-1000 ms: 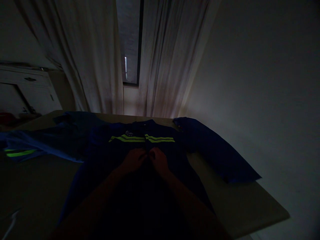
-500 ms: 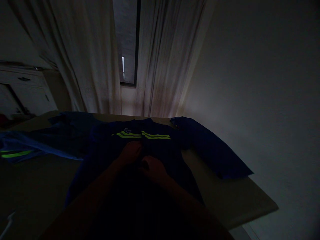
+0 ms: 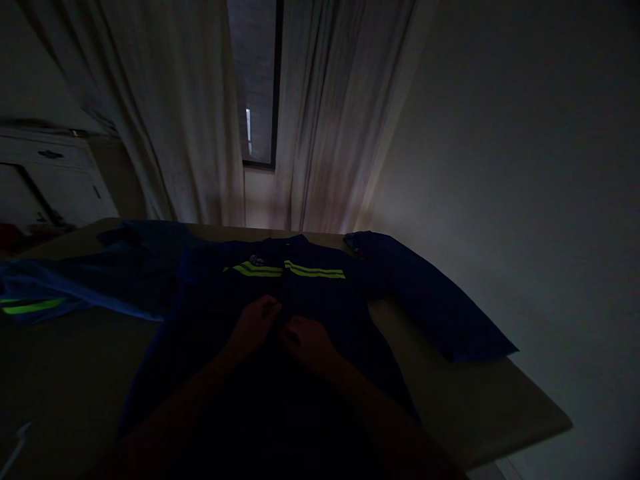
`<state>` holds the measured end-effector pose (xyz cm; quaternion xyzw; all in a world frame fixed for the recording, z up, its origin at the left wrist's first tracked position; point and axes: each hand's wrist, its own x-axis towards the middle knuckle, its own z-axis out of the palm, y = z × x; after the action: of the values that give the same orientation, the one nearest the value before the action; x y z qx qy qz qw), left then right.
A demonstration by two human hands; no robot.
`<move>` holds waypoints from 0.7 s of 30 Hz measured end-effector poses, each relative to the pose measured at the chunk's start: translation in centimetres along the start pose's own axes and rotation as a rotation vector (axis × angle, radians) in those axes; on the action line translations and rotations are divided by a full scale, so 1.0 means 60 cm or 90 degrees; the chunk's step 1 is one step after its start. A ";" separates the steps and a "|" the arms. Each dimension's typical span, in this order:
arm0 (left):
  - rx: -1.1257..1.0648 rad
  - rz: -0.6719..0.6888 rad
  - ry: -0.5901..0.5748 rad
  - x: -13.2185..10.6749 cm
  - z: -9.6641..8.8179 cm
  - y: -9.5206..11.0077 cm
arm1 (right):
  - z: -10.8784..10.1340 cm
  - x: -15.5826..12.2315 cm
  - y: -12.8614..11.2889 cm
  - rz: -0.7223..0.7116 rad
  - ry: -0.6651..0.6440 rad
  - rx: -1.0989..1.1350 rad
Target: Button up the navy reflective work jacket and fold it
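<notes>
1. Head view, far left: a white cabinet with a dark drawer handle (image 3: 50,173) is seen against the wall; below it, a lighter blue garment with a yellow-green stripe (image 3: 35,300) lies spread on the tan tabletop (image 3: 65,373).
2. Centre: a dark blue work jacket with twin yellow-green reflective bands across the chest (image 3: 285,293) is laid flat, front up, collar away from the person. Its long axis runs straight out from the body toward the window.
3. Left hand (image 3: 253,327) is set on the jacket's front opening, just below the bands, fingers curled onto the cloth. Whether cloth is actually pinched cannot be told in this dim light.
4. Right hand (image 3: 305,341) is placed just beside it, slightly nearer the body, fingers likewise bent down on the placket; grip equally unclear. Both hands meet at the centre line.
5. Right: one dark sleeve (image 3: 430,300) is stretched diagonally to the table's right edge.
6. Behind: pale curtains (image 3: 320,120) are parted on a dark window (image 3: 257,80); a bare wall (image 3: 525,167) is at right. Room dim.
</notes>
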<state>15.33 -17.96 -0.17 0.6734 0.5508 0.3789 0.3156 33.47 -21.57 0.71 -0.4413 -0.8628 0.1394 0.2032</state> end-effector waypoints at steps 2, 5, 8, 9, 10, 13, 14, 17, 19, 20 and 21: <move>-0.030 -0.027 0.010 0.002 0.002 0.008 | 0.002 0.001 0.005 0.031 0.015 0.036; -0.081 -0.056 -0.003 0.002 0.002 0.008 | 0.006 -0.001 0.009 0.096 0.059 0.058; -0.085 -0.006 -0.072 -0.004 -0.007 -0.007 | 0.007 -0.005 0.016 0.122 0.074 0.098; -0.052 0.044 -0.105 -0.007 -0.011 -0.013 | 0.007 -0.006 0.019 0.128 0.071 0.118; 0.000 0.110 -0.144 -0.012 -0.014 -0.019 | 0.005 -0.008 0.022 0.130 0.068 0.137; 0.220 0.306 -0.212 -0.028 -0.017 -0.031 | -0.006 -0.011 0.025 0.063 0.089 0.152; 0.286 0.344 -0.217 -0.031 -0.017 -0.033 | -0.011 -0.013 0.022 0.015 0.091 0.144; 0.397 0.364 -0.195 -0.024 -0.012 -0.032 | -0.028 -0.021 -0.002 -0.100 0.026 0.129; 0.403 0.357 -0.176 -0.007 -0.010 -0.028 | -0.037 -0.029 -0.026 -0.109 -0.045 0.094; 0.399 0.353 -0.161 0.002 -0.009 -0.025 | -0.040 -0.034 -0.038 -0.099 -0.072 0.060; 0.394 0.352 -0.147 0.009 -0.009 -0.022 | -0.042 -0.040 -0.049 -0.083 -0.092 0.023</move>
<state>14.26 -17.16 -0.89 0.8966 0.3986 0.1878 0.0450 33.85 -25.06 3.64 -0.3690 -0.8997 0.1726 0.1571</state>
